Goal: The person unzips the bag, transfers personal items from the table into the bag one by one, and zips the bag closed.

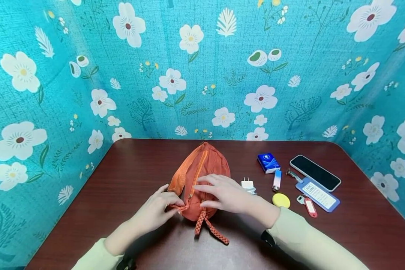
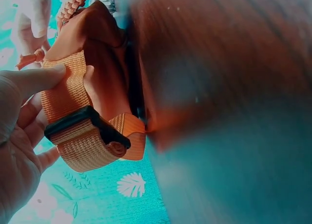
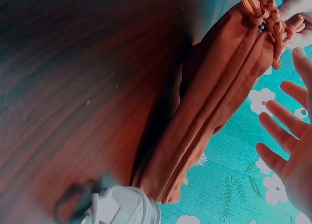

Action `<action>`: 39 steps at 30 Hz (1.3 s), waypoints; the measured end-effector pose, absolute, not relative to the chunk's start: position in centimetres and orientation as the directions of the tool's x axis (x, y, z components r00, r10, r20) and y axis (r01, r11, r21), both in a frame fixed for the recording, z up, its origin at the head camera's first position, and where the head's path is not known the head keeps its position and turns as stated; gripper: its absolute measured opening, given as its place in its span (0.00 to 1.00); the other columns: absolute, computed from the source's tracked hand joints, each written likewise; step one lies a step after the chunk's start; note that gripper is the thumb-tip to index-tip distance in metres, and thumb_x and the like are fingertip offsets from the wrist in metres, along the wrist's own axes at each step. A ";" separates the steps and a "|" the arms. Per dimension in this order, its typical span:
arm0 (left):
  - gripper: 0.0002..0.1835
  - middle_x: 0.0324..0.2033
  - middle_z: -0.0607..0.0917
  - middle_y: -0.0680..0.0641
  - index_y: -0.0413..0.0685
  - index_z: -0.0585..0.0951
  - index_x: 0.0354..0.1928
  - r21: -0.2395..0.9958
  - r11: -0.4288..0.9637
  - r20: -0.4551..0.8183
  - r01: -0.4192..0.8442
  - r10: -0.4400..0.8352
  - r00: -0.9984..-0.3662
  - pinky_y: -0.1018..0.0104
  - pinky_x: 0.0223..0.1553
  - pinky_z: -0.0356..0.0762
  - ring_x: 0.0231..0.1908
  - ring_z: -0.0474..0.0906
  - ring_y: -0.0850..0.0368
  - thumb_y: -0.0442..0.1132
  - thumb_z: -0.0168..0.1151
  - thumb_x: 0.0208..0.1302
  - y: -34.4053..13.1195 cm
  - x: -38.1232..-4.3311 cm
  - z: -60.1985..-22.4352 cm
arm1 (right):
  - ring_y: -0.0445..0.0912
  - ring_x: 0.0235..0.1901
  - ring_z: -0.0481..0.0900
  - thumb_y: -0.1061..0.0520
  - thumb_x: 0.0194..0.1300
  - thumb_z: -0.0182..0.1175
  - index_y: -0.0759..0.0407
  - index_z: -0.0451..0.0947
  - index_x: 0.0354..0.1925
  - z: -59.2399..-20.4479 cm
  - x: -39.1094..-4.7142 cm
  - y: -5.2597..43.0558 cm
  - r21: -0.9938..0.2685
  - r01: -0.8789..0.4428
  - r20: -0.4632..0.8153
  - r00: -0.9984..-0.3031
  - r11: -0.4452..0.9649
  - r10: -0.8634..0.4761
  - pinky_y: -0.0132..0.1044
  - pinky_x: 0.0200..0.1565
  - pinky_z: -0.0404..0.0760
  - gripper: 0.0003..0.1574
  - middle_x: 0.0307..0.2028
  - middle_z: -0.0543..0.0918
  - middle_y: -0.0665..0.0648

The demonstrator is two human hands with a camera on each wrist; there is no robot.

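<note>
A rust-orange sling bag [image 1: 219,157] stands on the table with its long orange zipper facing up. Braided cords [image 1: 216,231] hang from its near end. My left hand [image 1: 152,212] is at the bag's lower left, holding it by the wide orange strap [image 2: 68,87], thumb on the webbing. A black buckle [image 2: 73,122] sits on that strap, below the thumb in the left wrist view. Over the bag's right side is my right hand [image 1: 224,193], fingers spread and fairly straight. In the right wrist view those fingers [image 3: 282,118] hold nothing.
To the right lie a white charger [image 1: 247,184], blue tissue pack [image 1: 268,162], small blue-pink cylinder [image 1: 276,180], yellow disc [image 1: 281,200], red-tagged key [image 1: 310,207], blue card holder [image 1: 318,195] and phone [image 1: 315,172]. Floral cloth [image 1: 202,93] surrounds the table.
</note>
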State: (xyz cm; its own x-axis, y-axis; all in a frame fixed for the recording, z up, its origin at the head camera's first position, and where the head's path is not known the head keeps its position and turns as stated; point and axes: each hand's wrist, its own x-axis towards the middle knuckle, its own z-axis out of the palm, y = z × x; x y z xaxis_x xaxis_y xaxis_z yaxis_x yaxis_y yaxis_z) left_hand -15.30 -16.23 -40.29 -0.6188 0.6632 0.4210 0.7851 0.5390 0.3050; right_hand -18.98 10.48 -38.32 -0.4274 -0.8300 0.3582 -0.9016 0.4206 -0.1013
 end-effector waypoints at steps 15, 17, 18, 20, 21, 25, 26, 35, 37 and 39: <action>0.11 0.33 0.85 0.58 0.51 0.86 0.36 0.312 0.495 0.463 0.811 0.666 -0.585 0.45 0.56 0.68 0.38 0.80 0.64 0.29 0.74 0.51 -16.1 -15.6 -40.2 | 0.41 0.49 0.76 0.44 0.63 0.65 0.51 0.82 0.52 -39.3 -19.0 8.8 -0.065 -0.949 0.472 -0.302 0.309 -0.828 0.35 0.52 0.74 0.22 0.49 0.80 0.48; 0.11 0.33 0.85 0.58 0.51 0.86 0.35 0.304 0.486 0.477 0.819 0.666 -0.573 0.51 0.53 0.71 0.39 0.79 0.61 0.29 0.73 0.51 -16.0 -15.7 -40.2 | 0.40 0.46 0.76 0.44 0.63 0.66 0.51 0.82 0.52 -39.5 -19.0 8.6 -0.074 -0.951 0.480 -0.299 0.302 -0.825 0.33 0.50 0.74 0.21 0.48 0.80 0.46; 0.11 0.33 0.85 0.59 0.51 0.86 0.35 0.302 0.486 0.482 0.820 0.664 -0.571 0.54 0.51 0.73 0.39 0.78 0.60 0.29 0.73 0.51 -16.0 -15.7 -40.2 | 0.39 0.45 0.76 0.44 0.62 0.66 0.51 0.82 0.51 -39.6 -19.1 8.5 -0.076 -0.952 0.487 -0.294 0.296 -0.822 0.32 0.49 0.74 0.21 0.47 0.80 0.46; 0.10 0.32 0.84 0.59 0.52 0.86 0.35 0.302 0.489 0.486 0.819 0.660 -0.573 0.60 0.46 0.74 0.38 0.77 0.59 0.30 0.73 0.51 -16.0 -15.7 -40.3 | 0.39 0.43 0.76 0.45 0.62 0.67 0.51 0.83 0.50 -39.8 -19.1 8.3 -0.078 -0.956 0.503 -0.282 0.282 -0.817 0.31 0.47 0.75 0.20 0.45 0.81 0.45; 0.10 0.32 0.84 0.59 0.52 0.86 0.35 0.302 0.493 0.485 0.816 0.657 -0.577 0.61 0.44 0.74 0.38 0.76 0.59 0.30 0.74 0.51 -16.0 -15.7 -40.2 | 0.39 0.42 0.76 0.46 0.61 0.68 0.51 0.84 0.49 -39.8 -19.1 8.2 -0.084 -0.958 0.512 -0.278 0.274 -0.813 0.31 0.46 0.75 0.19 0.44 0.81 0.45; 0.10 0.32 0.84 0.60 0.53 0.86 0.35 0.305 0.504 0.477 0.808 0.653 -0.588 0.64 0.41 0.74 0.36 0.75 0.61 0.31 0.74 0.51 -15.9 -15.7 -40.3 | 0.39 0.39 0.77 0.47 0.60 0.69 0.51 0.85 0.46 -39.9 -19.1 7.9 -0.073 -0.964 0.543 -0.252 0.254 -0.801 0.29 0.44 0.75 0.17 0.41 0.81 0.46; 0.11 0.32 0.84 0.60 0.53 0.86 0.35 0.305 0.508 0.475 0.805 0.652 -0.591 0.64 0.41 0.74 0.36 0.75 0.61 0.31 0.74 0.51 -15.9 -15.6 -40.3 | 0.38 0.39 0.77 0.48 0.59 0.70 0.51 0.85 0.45 -40.0 -19.1 7.8 -0.069 -0.965 0.548 -0.248 0.252 -0.799 0.29 0.43 0.75 0.16 0.40 0.82 0.46; 0.12 0.33 0.84 0.60 0.52 0.86 0.36 0.303 0.513 0.468 0.803 0.654 -0.595 0.65 0.40 0.72 0.35 0.74 0.62 0.29 0.73 0.51 -16.0 -15.5 -40.3 | 0.38 0.37 0.77 0.51 0.60 0.69 0.51 0.85 0.42 -40.1 -19.0 7.4 -0.079 -0.965 0.561 -0.249 0.248 -0.789 0.27 0.42 0.76 0.11 0.37 0.82 0.45; 0.12 0.33 0.84 0.61 0.52 0.86 0.36 0.300 0.512 0.466 0.805 0.657 -0.592 0.65 0.41 0.71 0.35 0.75 0.63 0.29 0.73 0.51 -16.0 -15.5 -40.3 | 0.37 0.37 0.77 0.51 0.61 0.69 0.50 0.85 0.41 -40.1 -19.0 7.3 -0.082 -0.966 0.561 -0.249 0.246 -0.789 0.27 0.42 0.75 0.10 0.37 0.81 0.44; 0.12 0.33 0.84 0.61 0.53 0.87 0.36 0.300 0.515 0.460 0.803 0.659 -0.595 0.65 0.41 0.71 0.36 0.74 0.63 0.29 0.72 0.51 -16.0 -15.5 -40.2 | 0.37 0.37 0.77 0.51 0.61 0.69 0.50 0.85 0.40 -40.1 -18.9 7.2 -0.089 -0.965 0.560 -0.253 0.246 -0.789 0.27 0.41 0.75 0.09 0.37 0.81 0.44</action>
